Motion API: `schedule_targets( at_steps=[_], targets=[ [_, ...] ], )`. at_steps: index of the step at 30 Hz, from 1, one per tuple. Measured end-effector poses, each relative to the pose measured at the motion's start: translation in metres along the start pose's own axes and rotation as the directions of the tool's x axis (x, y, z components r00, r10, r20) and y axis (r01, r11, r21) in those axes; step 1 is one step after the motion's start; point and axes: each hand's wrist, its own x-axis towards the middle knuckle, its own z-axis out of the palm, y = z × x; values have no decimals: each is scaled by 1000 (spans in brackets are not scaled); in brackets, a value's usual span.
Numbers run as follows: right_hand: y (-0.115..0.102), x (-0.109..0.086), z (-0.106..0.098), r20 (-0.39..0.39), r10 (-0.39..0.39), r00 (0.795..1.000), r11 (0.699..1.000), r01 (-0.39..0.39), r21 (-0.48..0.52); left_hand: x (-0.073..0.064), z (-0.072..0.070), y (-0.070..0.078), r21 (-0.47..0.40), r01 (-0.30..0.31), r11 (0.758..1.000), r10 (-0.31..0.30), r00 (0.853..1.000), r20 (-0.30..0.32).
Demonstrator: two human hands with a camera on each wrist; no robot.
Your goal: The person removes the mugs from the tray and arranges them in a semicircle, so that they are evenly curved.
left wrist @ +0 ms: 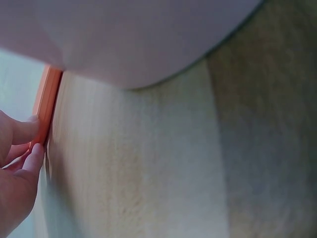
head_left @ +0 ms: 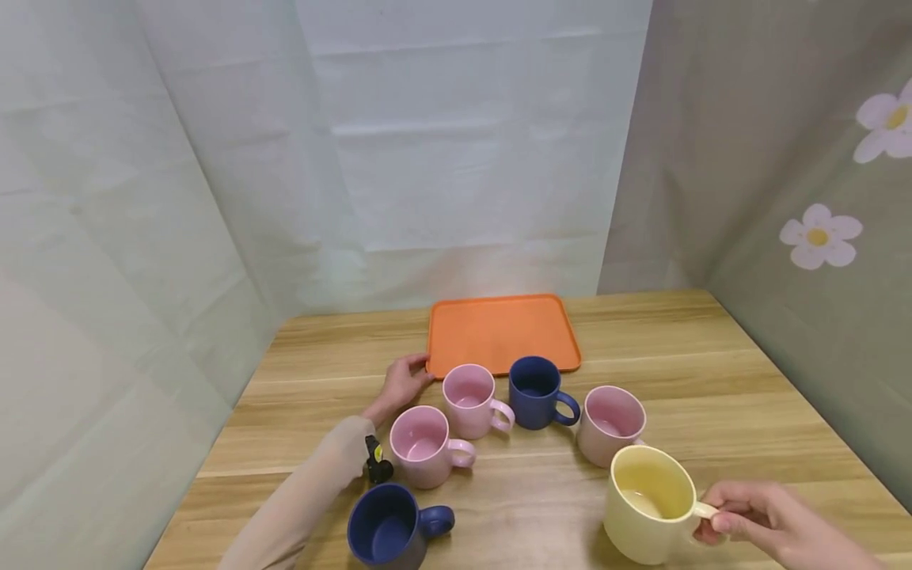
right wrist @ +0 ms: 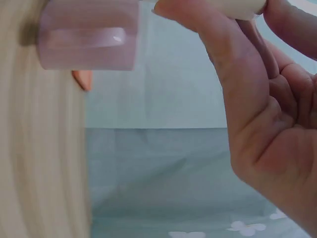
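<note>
My right hand [head_left: 773, 518] pinches the handle of a pale yellow mug [head_left: 634, 522], which is slightly tilted at the front right. Its cream-coloured handle [right wrist: 242, 7] shows between thumb and fingers in the right wrist view. At the back, my left hand [head_left: 404, 385] grips the near left corner of a flat orange tray [head_left: 502, 336]. The left wrist view has thumb and fingers on either side of the tray's rim [left wrist: 48, 94]. Just right of that hand stand a pink mug [head_left: 472, 416] and, nearer me, a second pink mug [head_left: 427, 467] beside the forearm.
A dark blue mug [head_left: 530, 408] stands by the tray's near edge. Behind the yellow mug is a third pink mug [head_left: 598, 443]; another blue mug [head_left: 388, 542] sits at the front. Fabric walls [head_left: 463, 158] enclose the wooden table [head_left: 712, 372] at the back and sides.
</note>
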Motion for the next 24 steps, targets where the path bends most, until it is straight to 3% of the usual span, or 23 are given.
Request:
schedule_targets(
  at_steps=[2,6,10,17,24],
  targets=[
    [4,0,3,17,8,1000,999,-9,34,0,1,5,14,67,998,-67,998,9],
    [13,1,8,38,12,999,998,-14,67,0,3,7,42,119,992,-119,993,6],
    [21,2,11,43,9,999,998,-12,57,-2,3,6,41,120,992,-120,993,8],
    [30,-1,9,61,97,993,983,-105,151,-1,3,10,38,118,992,-118,993,8],
    [45,-8,5,53,39,998,987,-47,154,0,2,12,54,126,991,-126,992,13]
  ],
)
